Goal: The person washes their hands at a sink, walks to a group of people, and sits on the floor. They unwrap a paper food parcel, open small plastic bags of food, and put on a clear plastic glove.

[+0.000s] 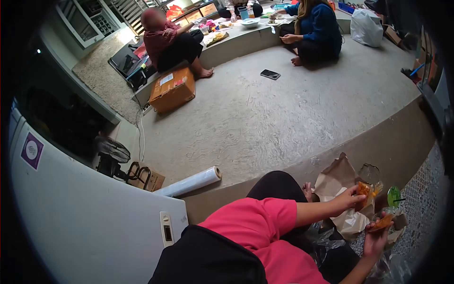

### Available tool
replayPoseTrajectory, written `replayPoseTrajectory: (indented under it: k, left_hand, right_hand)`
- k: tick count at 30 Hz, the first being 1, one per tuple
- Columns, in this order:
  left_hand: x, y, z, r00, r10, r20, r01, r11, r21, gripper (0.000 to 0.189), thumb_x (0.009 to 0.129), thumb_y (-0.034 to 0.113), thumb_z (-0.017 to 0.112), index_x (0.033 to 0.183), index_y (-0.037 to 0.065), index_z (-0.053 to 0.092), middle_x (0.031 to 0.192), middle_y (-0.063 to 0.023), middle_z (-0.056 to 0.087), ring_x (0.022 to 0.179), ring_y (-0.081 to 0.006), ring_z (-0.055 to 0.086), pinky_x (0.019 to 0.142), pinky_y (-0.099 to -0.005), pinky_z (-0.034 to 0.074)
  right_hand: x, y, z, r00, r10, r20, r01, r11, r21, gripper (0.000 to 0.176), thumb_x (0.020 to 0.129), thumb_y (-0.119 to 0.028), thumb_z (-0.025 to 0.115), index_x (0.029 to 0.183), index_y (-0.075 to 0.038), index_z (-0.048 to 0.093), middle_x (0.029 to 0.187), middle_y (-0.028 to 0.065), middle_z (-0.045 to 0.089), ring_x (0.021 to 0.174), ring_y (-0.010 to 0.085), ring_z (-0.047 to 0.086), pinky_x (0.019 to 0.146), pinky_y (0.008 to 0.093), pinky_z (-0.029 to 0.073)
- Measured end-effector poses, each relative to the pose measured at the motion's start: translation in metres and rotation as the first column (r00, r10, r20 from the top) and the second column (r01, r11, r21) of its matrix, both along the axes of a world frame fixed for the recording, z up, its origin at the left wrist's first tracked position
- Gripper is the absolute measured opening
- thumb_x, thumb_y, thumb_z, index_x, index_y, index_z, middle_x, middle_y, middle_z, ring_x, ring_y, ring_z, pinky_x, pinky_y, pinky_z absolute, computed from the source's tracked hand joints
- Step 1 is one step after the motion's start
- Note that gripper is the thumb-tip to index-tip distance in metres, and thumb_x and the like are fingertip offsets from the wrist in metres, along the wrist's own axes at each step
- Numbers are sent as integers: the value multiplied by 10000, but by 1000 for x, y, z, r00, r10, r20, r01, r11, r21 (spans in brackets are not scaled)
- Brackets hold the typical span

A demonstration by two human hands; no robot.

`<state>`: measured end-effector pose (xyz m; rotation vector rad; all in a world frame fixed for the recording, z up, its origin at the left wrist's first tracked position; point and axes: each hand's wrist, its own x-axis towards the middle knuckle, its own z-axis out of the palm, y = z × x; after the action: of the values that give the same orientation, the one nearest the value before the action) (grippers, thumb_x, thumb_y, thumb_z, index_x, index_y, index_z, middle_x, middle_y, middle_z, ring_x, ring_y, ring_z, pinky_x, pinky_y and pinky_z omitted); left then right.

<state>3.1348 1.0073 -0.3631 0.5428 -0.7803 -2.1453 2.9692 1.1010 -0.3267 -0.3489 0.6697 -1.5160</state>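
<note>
At the lower right, my left hand (349, 199) grips a small clear plastic bag of orange food (364, 193), held over opened brown wrapping paper (333, 180). Closer to the bottom edge, my right hand (375, 239) has its fingers around an orange packet (381, 223), whose contents I cannot tell. A green round piece (393, 196) with a dark stick-like part is just beyond my right hand. Crumpled clear plastic (328, 244) lies by my legs, below the paper.
A white fridge (104, 213) stands at the left, with a plastic-wrapped roll (194, 181) and a fan (113, 150) beside it. A phone (270, 74) and a cardboard box (172, 90) rest on the floor. People sit around food at the back, near a white bag (366, 28).
</note>
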Motion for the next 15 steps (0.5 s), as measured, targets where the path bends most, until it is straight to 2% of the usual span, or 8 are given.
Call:
replayPoseTrajectory:
  k: [2,4,6,8,9,12,13,15]
  left_hand:
    - [-2,4,-5,997,52,63,-46,995,-93,379,768,246,574,1052,41,428,874,-29,522,789,-96,485,669,-233,394]
    - [-6,6,-13,991,62,115,-49,992,-115,371,764,239,579,1043,40,438,882,-32,525,799,-101,487,687,-238,394]
    - [-11,9,-23,982,78,170,-56,990,-133,363,760,233,584,1035,39,448,890,-35,529,809,-106,489,704,-244,395]
    - [-14,11,-28,973,75,219,-25,974,-225,368,749,227,595,1028,32,457,909,-41,532,835,-112,488,745,-254,389]
    - [-11,16,-21,972,36,234,13,978,-206,381,753,198,586,1065,26,450,940,-50,531,852,-114,487,750,-250,394]
    - [-15,22,-29,958,-58,282,140,950,-280,395,755,164,570,1101,24,441,972,-54,525,868,-113,484,741,-243,405]
    - [-14,24,-32,953,-124,277,192,954,-232,391,763,133,545,1121,22,435,988,-48,518,870,-100,480,735,-236,414]
    - [-9,26,-25,937,-288,197,311,946,-95,410,763,195,577,1109,16,448,984,-34,513,880,-80,469,758,-227,402]
  right_hand:
    - [4,3,-4,999,-33,-3,33,999,41,351,832,-321,450,1082,-76,435,864,55,511,720,141,509,701,302,407]
    - [6,5,-16,989,5,-148,11,994,109,314,835,-294,452,1060,-75,466,929,55,530,753,139,529,715,298,408]
    - [14,6,-18,993,40,-113,-33,998,59,313,817,-252,493,1068,-67,472,989,60,519,836,152,524,763,305,400]
    - [25,3,-24,907,-49,-419,70,997,34,338,796,-219,529,1084,-55,460,1026,66,506,916,169,500,804,316,388]
    - [27,1,-30,885,-106,-453,135,990,31,347,788,-186,542,1092,-43,454,1053,79,494,969,181,474,813,308,383]
    - [21,-2,-37,848,-102,-520,150,987,51,338,794,-188,535,1082,-32,455,1036,78,500,942,179,488,794,292,390]
    - [13,-1,-35,876,-17,-483,74,992,99,341,790,-209,540,1062,-20,459,1007,70,514,902,175,510,765,284,403]
    - [11,2,-16,901,53,-432,35,981,192,309,786,-186,534,1022,4,472,963,92,532,855,193,540,723,313,446]
